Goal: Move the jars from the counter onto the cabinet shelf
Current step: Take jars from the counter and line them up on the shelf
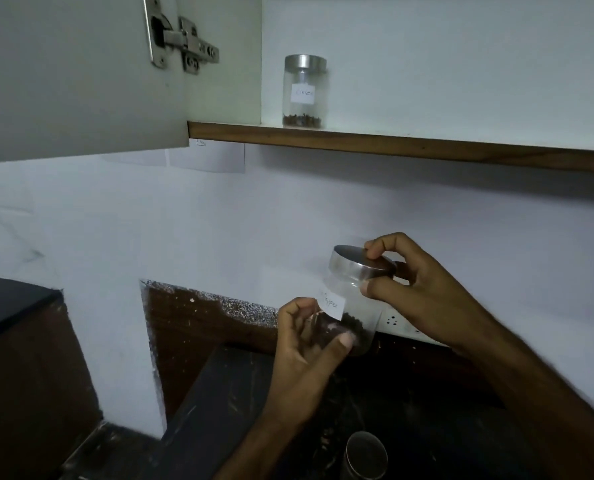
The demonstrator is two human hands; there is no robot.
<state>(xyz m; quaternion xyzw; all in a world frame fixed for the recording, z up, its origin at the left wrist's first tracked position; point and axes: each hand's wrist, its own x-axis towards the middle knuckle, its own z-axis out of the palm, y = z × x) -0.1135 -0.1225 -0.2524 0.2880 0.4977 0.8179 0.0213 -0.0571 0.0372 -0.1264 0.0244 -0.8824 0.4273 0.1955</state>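
I hold a clear pepper jar (352, 306) in the air at the lower centre of the frame, above the dark bench (254, 393), tilted with its steel lid (361, 263) leaning toward the upper left. My left hand (306, 341) curls around the jar's base, thumb pressed on the glass where the dark peppercorns sit. My right hand (410, 282) grips the top, fingers over the lid's rim and thumb against the glass just below it. A white label on the jar faces me. At the upper centre, a second jar (304, 91) stands upright on the cabinet shelf (392, 147), beside the cabinet's side wall. Another jar's lid (365, 452) shows at the bottom edge, on the bench.
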